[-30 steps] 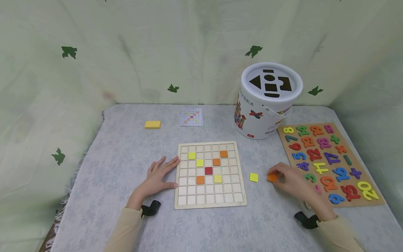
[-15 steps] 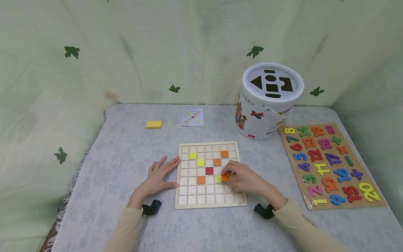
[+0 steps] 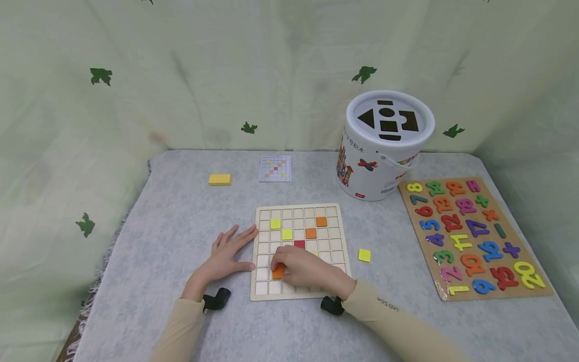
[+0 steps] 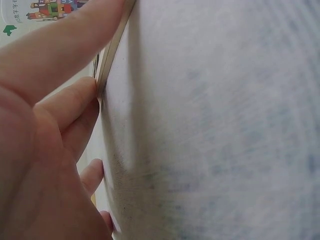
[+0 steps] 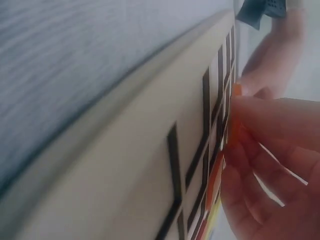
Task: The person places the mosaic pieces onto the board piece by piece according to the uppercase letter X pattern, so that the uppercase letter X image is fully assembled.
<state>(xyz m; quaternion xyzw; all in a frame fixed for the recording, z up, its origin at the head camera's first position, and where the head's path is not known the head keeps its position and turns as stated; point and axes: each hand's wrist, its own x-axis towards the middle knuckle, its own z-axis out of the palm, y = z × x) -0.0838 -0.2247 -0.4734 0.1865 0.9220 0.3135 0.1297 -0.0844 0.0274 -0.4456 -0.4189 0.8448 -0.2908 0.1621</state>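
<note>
A square wooden grid board (image 3: 302,295) lies on the table, with several yellow, orange and red square tiles set in its cells. My right hand (image 3: 305,266) pinches an orange tile (image 3: 278,273) between thumb and fingers over the board's lower left cells. In the right wrist view the orange tile (image 5: 235,117) stands close against the grid; whether it sits in a cell I cannot tell. My left hand (image 3: 230,254) lies with fingers spread, its fingertips touching the board's left edge. The right hand partly covers the red tile (image 3: 299,244) and other tiles.
A loose yellow tile (image 3: 364,255) lies right of the board. Behind are a yellow block (image 3: 219,180) and a small pattern card (image 3: 275,168). A white lidded bucket (image 3: 384,151) stands back right, beside a number puzzle board (image 3: 475,239).
From the right side of the table my right hand has carried the orange tile leftward, across the board to its lower left cells. The left hand has stayed at the board's edge.
</note>
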